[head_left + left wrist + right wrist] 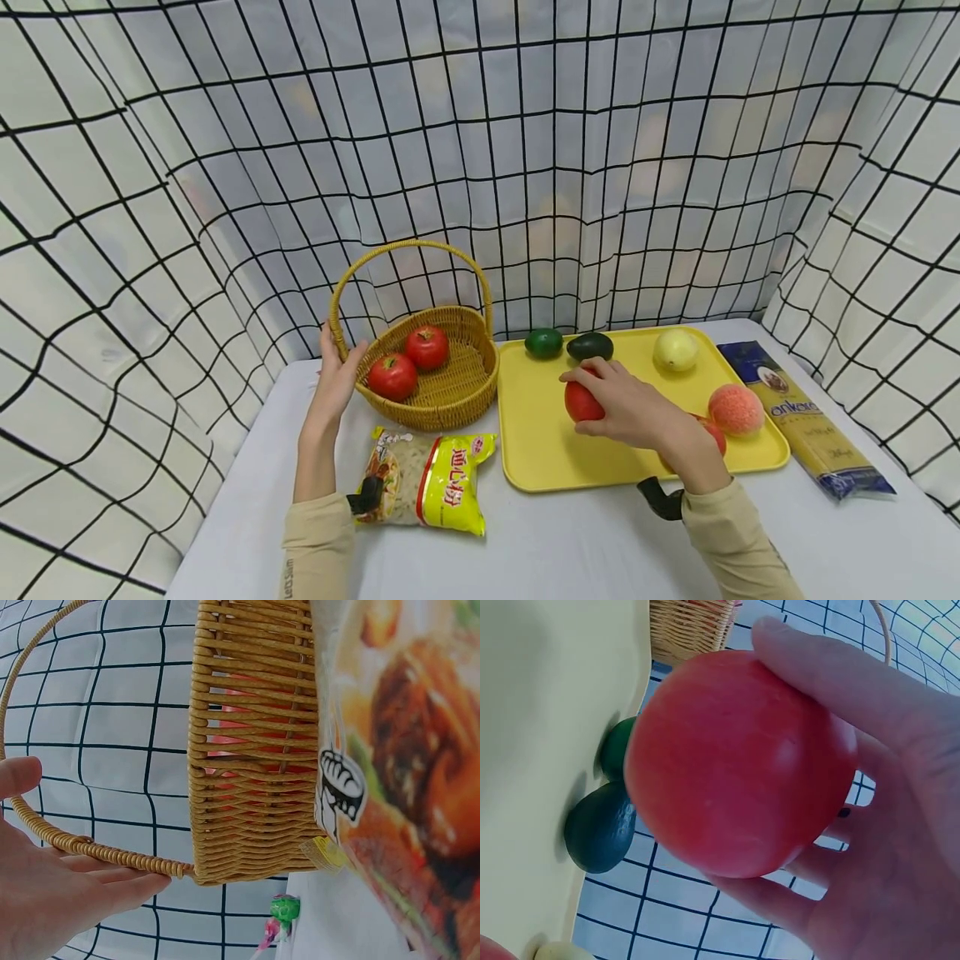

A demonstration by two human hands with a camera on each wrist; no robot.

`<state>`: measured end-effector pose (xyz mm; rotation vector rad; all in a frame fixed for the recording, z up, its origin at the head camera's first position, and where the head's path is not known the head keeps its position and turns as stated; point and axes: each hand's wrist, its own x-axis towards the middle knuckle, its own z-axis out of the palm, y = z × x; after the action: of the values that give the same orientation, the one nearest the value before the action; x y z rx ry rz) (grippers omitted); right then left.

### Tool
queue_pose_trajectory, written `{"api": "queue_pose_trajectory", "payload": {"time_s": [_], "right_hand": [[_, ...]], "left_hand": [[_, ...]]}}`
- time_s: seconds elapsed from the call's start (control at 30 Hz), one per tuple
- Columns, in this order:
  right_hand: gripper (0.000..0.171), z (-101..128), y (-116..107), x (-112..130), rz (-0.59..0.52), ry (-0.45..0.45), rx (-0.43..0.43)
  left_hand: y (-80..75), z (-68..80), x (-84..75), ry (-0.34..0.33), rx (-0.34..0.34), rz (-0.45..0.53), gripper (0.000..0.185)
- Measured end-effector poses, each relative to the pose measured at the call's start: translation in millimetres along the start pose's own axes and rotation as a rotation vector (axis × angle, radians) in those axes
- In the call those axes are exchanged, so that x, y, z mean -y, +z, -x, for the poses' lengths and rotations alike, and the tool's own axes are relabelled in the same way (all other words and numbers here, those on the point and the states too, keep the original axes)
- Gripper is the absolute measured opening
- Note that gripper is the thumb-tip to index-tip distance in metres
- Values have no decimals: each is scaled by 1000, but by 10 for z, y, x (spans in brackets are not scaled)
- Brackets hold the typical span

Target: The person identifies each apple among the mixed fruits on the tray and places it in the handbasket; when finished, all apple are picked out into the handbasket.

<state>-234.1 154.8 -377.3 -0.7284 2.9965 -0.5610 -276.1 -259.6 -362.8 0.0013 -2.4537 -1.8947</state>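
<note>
My right hand point(626, 404) grips a red tomato point(735, 765) over the yellow tray point(536, 454), fingers and thumb curled round its sides. At the wicker basket point(453, 412) on the left, my left hand point(337, 379) touches the lower part of the arched handle point(97, 851). Its fingers lie nearly straight along the handle, with the thumb on the other side. Two red tomatoes point(427, 347) sit inside the basket; in the left wrist view their red shows through the weave. Another red fruit point(712, 435) on the tray is partly hidden under my right forearm.
Along the tray's far edge lie a green fruit point(543, 342) and a dark avocado point(590, 347). A pale yellow fruit point(676, 349) and a peach point(737, 410) are at its right. A yellow food packet point(431, 481) lies before the basket, a blue-and-gold packet point(806, 417) beyond the tray.
</note>
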Motion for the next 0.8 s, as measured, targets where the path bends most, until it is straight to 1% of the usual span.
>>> {"api": "queue_pose_trajectory", "payload": {"time_s": [0.17, 0.33, 0.4, 0.47, 0.6, 0.7, 0.8], "right_hand": [[64, -43, 14, 66, 17, -36, -25], [65, -109, 25, 147, 3, -81, -15], [64, -151, 31, 195, -5, -97, 0], [63, -205, 48, 243, -13, -111, 17], [63, -392, 72, 371, -5, -135, 61], [63, -615, 73, 507, 19, -157, 93], [64, -851, 75, 641, 52, -175, 115]], "left_hand": [[-21, -15, 19, 16, -3, -3, 89], [11, -11, 7, 23, -1, 27, 87], [17, 3, -11, 13, -2, 28, 87], [26, 8, -23, 19, 1, 19, 87], [19, -31, 21, 32, 1, 4, 87], [-25, -80, 136, 36, -20, -7, 87], [-37, -154, 252, 49, -33, -18, 87]]}}
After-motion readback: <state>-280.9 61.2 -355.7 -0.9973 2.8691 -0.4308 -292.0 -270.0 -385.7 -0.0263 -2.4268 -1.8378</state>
